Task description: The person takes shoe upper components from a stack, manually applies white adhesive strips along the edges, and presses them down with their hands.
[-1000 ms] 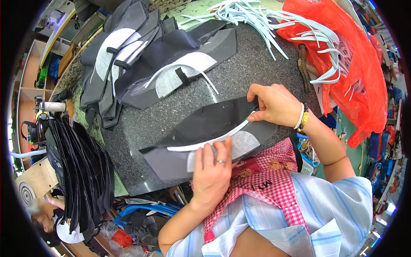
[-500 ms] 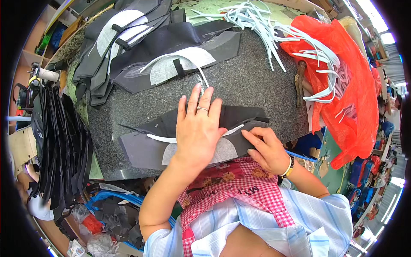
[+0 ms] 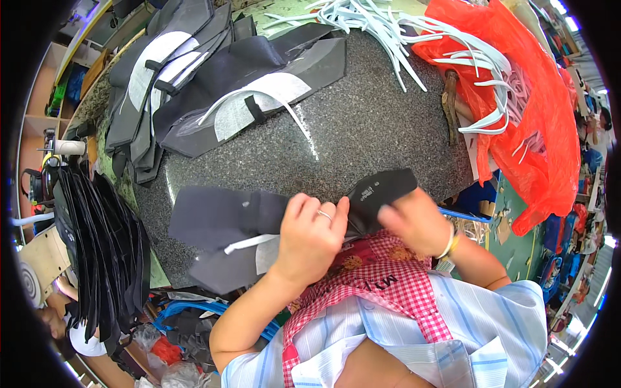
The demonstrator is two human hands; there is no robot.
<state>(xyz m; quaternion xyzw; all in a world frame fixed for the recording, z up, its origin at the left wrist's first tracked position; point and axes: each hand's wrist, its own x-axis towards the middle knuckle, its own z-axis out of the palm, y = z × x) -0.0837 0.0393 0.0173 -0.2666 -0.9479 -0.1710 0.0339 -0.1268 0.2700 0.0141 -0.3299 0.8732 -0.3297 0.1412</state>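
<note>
A dark foam-and-fabric piece [image 3: 226, 210] lies on the stone slab at the near edge, partly folded and lifted. My left hand [image 3: 314, 236] is closed, its fingertips pinching the piece near its middle. Out from under the fold shows the end of a white strip [image 3: 249, 244], beside a pale patch on the grey foam. At the right, a black flap [image 3: 381, 197] with small light print stands raised. My right hand [image 3: 420, 223] is at the flap's right end, blurred by motion; its grip is not clear.
Beyond my hands lies another dark piece [image 3: 323, 61] with a loose white strip [image 3: 294, 119] across it. Stacked pieces [image 3: 129, 139] sit at the far left. White strips [image 3: 394, 52] and a red plastic bag [image 3: 546, 155] are at the far right. Black pieces [image 3: 103, 239] hang left.
My left hand, flat on the piece before, has come nearer and closed on it. The black layer has been turned and its right end raised. My right hand has moved slightly right.
</note>
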